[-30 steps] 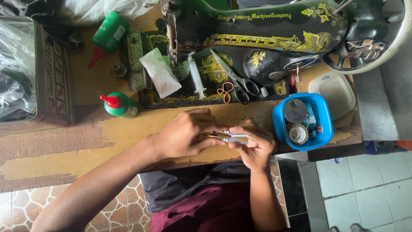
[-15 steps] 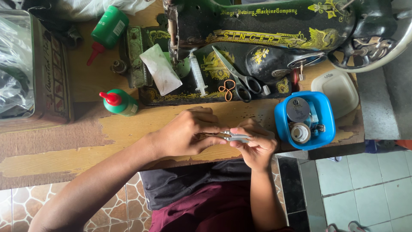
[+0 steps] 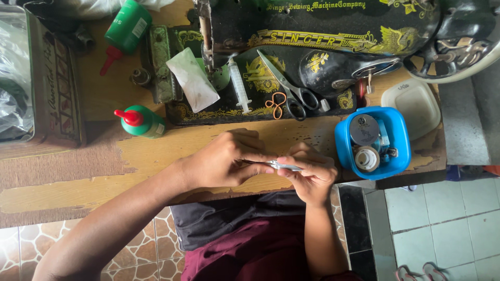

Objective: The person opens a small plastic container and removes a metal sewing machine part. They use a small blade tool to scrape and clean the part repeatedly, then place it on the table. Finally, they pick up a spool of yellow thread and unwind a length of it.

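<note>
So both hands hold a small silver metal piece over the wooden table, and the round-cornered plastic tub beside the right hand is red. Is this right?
Not quite. In the head view the round-cornered plastic tub is blue, not red. The rest stands: left hand and right hand hold the small silver metal piece over the wooden table.

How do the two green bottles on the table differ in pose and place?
The upper green bottle lies tilted on its side, its red nozzle pointing down-left, near the table's far edge. The lower green bottle lies closer to the left hand, its red cap pointing left. Both are green with red tips.
</note>
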